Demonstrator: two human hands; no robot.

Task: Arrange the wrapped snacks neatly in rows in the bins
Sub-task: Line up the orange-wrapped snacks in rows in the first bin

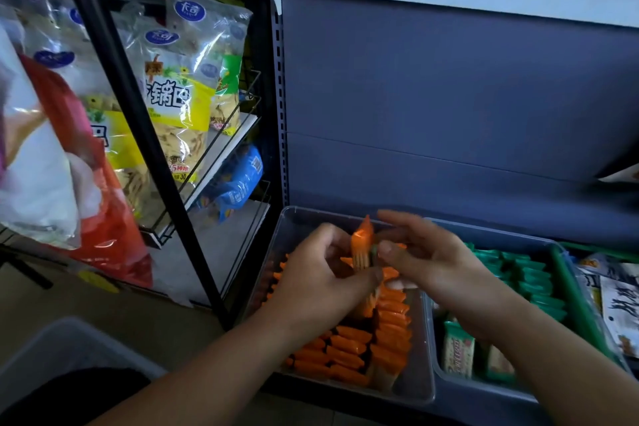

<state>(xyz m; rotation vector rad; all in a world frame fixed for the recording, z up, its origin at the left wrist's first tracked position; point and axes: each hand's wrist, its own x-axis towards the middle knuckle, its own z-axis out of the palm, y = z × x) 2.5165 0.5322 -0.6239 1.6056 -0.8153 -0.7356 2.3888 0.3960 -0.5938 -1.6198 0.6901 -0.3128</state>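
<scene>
Right now the step in hand looks like squaring up a handful before it goes down. The left hand (321, 273) hovers over the clear bin (294, 218), its fingers (330, 235) curled round a small stack of orange snack packs (362, 247) held upright on end, well above the bin floor. The right hand (432, 263) meets it from the other side, thumb and forefinger at the stack's edge. Motion blur hides whether they actually pinch a pack or only steady it, so I cannot tell.

Below the hands, rows of orange packs (349, 353) already fill the near part of the clear bin, lying side by side, while the far left corner looks barer. Just beside it on the shelf, the neighbouring bin (449, 380) holds green-wrapped packs (532, 283) in rows of their own.

By my judgement the orange bin is well under way but not finished. Next, the stack needs its edges aligned, then lowering into the open space with the packs facing the same way as the rows already laid, without knocking those askew.
</scene>
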